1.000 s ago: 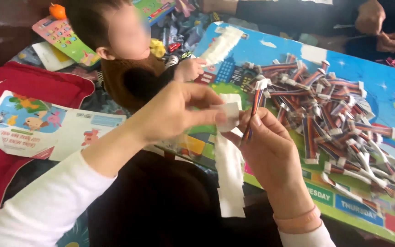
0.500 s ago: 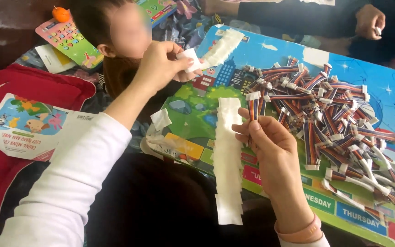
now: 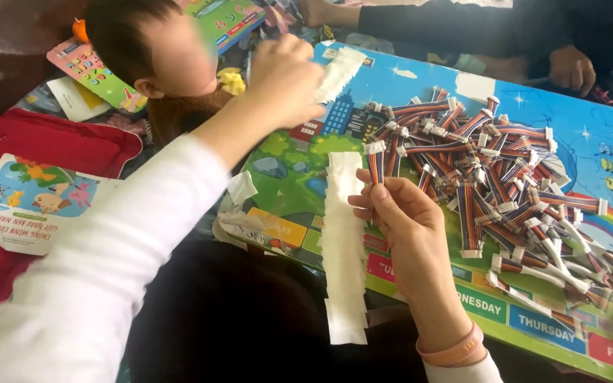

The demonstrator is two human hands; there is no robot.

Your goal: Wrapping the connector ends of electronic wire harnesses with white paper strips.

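Your two hands are in view, with one ribbon cable (image 3: 376,164) held and a heap of many more ribbon cables (image 3: 512,177), too tangled to count, lying on the colourful board (image 3: 590,128) to your right. Two strips of white labels show: one long strip (image 3: 343,241) hanging down from your right hand, one shorter strip (image 3: 338,71) by your left. The held cable stands nearly upright, its long axis vertical, white connector at the top, just above the board's near edge. Your right hand (image 3: 406,220) pinches its lower part between thumb and fingers, closed narrow, with the long strip touching the same fingers. Your left hand (image 3: 285,78) reaches forward, curled shut on the end of the shorter strip, above the board's far corner.
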